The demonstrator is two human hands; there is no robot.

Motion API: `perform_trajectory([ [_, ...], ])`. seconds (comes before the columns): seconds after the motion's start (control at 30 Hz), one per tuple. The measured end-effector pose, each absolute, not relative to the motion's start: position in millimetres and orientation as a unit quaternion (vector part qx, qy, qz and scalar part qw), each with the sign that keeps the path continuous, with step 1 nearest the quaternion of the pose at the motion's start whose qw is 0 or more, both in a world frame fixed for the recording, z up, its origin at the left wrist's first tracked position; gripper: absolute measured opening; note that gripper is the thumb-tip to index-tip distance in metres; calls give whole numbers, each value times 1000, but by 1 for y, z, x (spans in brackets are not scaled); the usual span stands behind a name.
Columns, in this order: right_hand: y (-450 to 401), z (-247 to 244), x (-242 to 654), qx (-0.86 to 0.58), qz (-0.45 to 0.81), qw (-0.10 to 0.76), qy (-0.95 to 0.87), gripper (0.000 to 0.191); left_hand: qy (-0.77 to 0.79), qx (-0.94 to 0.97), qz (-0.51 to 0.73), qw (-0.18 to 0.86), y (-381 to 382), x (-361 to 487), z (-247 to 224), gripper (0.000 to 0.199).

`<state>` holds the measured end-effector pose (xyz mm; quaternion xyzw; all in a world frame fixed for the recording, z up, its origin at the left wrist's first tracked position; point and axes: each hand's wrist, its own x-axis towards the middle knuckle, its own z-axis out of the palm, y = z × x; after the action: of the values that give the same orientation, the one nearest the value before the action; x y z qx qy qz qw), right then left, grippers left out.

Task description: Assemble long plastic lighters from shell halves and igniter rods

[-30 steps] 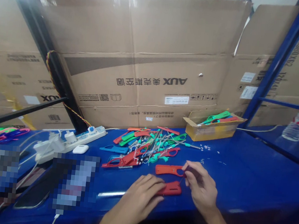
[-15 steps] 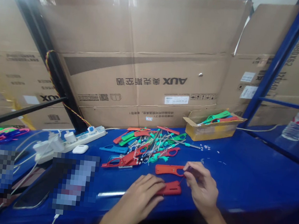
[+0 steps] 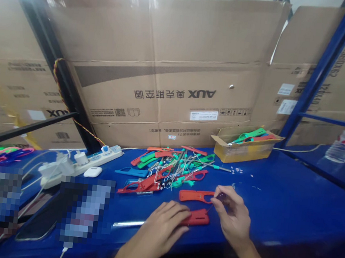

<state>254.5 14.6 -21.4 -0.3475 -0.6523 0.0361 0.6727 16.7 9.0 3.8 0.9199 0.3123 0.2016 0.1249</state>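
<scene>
My left hand (image 3: 164, 226) is closed over a red long-nosed lighter (image 3: 199, 218) and presses it flat on the blue table. The lighter's silver tube (image 3: 128, 223) sticks out to the left from beneath that hand. Between the fingers of my right hand (image 3: 235, 219) is what looks like a small screwdriver (image 3: 221, 196) with a dark purple handle. Its thin shaft slants down to the right end of the lighter; whether the tip touches cannot be made out. Just behind lies an orange lighter shell (image 3: 194, 195), its ring end partly covered by my right hand.
Behind my hands is a heap of lighter parts (image 3: 171, 172), with metal tubes and white wires. A cardboard box (image 3: 240, 152) holds more lighters at the back right. To the left are a power strip (image 3: 112, 155), a white earbud case (image 3: 92, 172) and phones (image 3: 42, 214). Cardboard (image 3: 176, 35) stands behind.
My right hand and the screwdriver have shifted very slightly to the right. My left hand and the red lighter stay in place.
</scene>
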Motion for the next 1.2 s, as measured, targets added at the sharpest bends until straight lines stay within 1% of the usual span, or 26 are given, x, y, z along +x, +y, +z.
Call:
perform_trajectory([
  [0.13, 13, -15, 256, -349, 26, 649, -676, 30, 311, 921, 204, 118, 9, 16, 4, 26],
  [0.27, 10, -16, 257, -350, 37, 647, -677, 25, 311, 921, 204, 119, 9, 16, 4, 27],
  [0.47, 7, -23, 256, -347, 98, 647, -672, 39, 317, 920, 193, 129, 9, 17, 4, 27],
  [0.6, 7, -21, 255, -350, 86, 647, -671, 43, 319, 919, 191, 131, 9, 17, 3, 28],
  [0.73, 8, -19, 254, -353, 70, 646, -673, 44, 316, 919, 197, 126, 9, 16, 3, 28],
  [1.2, 11, -20, 256, -335, 85, 649, -678, 42, 314, 920, 197, 127, 10, 17, 3, 28],
])
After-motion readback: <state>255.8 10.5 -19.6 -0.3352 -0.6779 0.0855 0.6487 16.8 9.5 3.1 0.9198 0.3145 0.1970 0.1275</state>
